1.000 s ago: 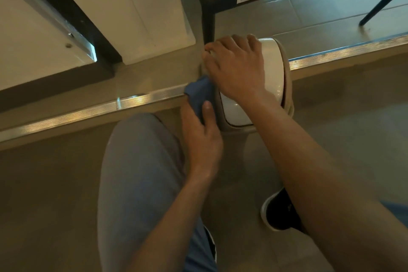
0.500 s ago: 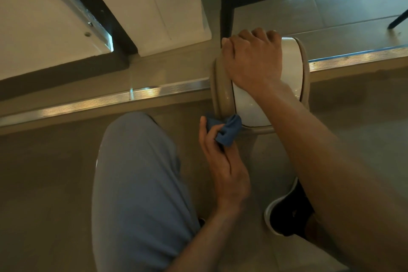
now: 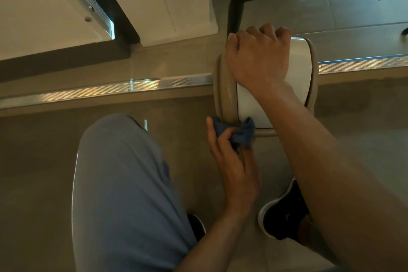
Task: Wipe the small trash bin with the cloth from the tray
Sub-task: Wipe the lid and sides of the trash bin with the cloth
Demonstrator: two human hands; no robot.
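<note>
A small beige trash bin (image 3: pixel 223 93) with a white swing lid (image 3: pixel 248 107) stands on the floor in front of me. My right hand (image 3: pixel 258 59) rests on top of the lid, fingers curled over its far edge. My left hand (image 3: pixel 231 161) grips a bunched blue cloth (image 3: pixel 241 133) and presses it against the bin's near left corner, just below the rim.
A metal floor strip (image 3: pixel 99 93) runs left to right behind the bin. A black table leg (image 3: pixel 235 13) stands right behind the bin. White panels (image 3: pixel 163 0) rise at the upper left. My knee in blue trousers (image 3: pixel 123 183) and a black shoe (image 3: pixel 282 214) are close by.
My left hand with the cloth has slid from the bin's left side down and around to its near corner. My right hand has stayed on the lid.
</note>
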